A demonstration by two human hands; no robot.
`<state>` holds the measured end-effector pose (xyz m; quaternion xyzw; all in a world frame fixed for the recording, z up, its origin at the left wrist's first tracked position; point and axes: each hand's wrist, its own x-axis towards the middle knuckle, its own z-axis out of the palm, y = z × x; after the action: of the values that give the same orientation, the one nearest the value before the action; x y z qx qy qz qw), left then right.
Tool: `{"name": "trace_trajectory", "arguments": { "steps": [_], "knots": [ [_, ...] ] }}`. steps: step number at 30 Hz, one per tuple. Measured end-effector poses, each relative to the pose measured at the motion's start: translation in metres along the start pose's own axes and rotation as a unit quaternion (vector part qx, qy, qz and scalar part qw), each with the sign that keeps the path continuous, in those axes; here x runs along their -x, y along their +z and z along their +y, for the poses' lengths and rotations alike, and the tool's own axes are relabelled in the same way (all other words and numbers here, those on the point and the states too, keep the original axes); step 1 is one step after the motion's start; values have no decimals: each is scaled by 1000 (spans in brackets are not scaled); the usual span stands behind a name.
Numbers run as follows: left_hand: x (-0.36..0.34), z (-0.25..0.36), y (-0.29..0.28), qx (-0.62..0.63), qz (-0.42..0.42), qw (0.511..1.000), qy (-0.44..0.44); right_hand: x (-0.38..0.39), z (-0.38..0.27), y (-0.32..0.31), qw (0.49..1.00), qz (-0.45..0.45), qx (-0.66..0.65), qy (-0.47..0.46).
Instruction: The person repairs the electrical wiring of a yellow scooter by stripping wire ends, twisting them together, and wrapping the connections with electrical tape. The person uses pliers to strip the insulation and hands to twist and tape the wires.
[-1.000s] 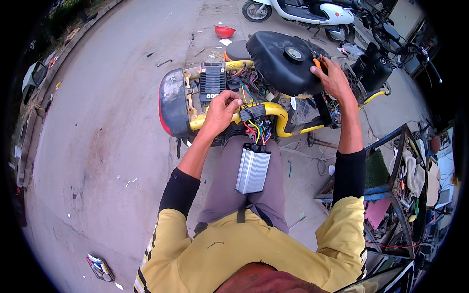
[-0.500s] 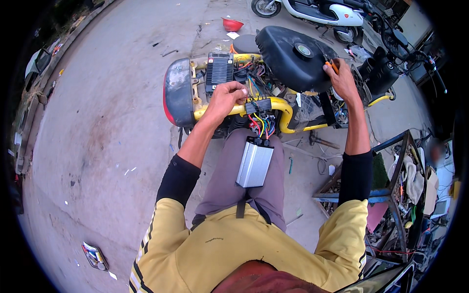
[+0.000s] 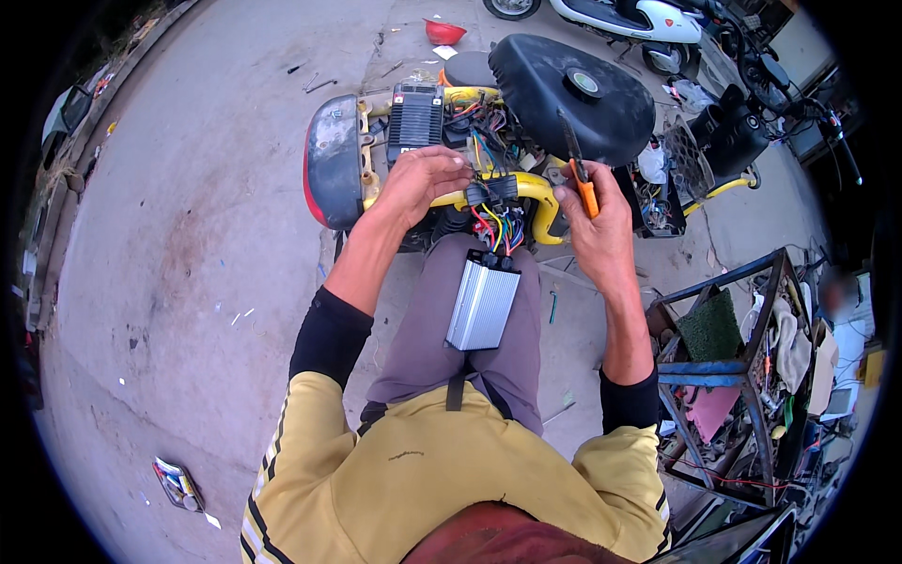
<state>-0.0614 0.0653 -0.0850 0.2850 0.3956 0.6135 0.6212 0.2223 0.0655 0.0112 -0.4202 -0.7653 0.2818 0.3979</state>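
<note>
My right hand grips an orange-handled tool, its dark tip pointing up beside the scooter's yellow frame. My left hand is curled above the frame, fingertips pinched among thin dark wires; what exactly they hold is unclear. A silver finned controller box rests on my thighs, its coloured wires running up to the scooter. Behind my left hand sits a black ribbed unit, with more loose wiring to its right. A large black plastic body piece with a cap lies above the right hand.
A white scooter stands behind, near a red bowl-shaped object. At right, a metal rack holds scraps. A small tray of items lies on the ground at lower left. The rear tail piece sticks out leftward.
My right hand has come down and leftward from the black body piece, and the tool now shows upright in it. My left hand has risen slightly, staying near the wires.
</note>
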Motion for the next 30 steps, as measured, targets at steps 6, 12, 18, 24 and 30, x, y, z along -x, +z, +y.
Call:
{"name": "trace_trajectory", "arguments": {
  "steps": [6,12,18,24,30],
  "knots": [
    [-2,-12,8,-49,22,997,57,-23,22,83,1000,-16,-9,-6],
    [-3,-18,12,-106,27,990,87,-41,21,103,998,0,32,-47],
    [4,-15,22,-144,35,983,109,-47,26,106,995,-2,54,-84],
    [3,-18,21,-179,35,976,121,-46,28,100,996,-25,24,-81],
    [4,-19,23,-173,45,975,129,-50,25,104,997,-17,40,-63]
  ]
}}
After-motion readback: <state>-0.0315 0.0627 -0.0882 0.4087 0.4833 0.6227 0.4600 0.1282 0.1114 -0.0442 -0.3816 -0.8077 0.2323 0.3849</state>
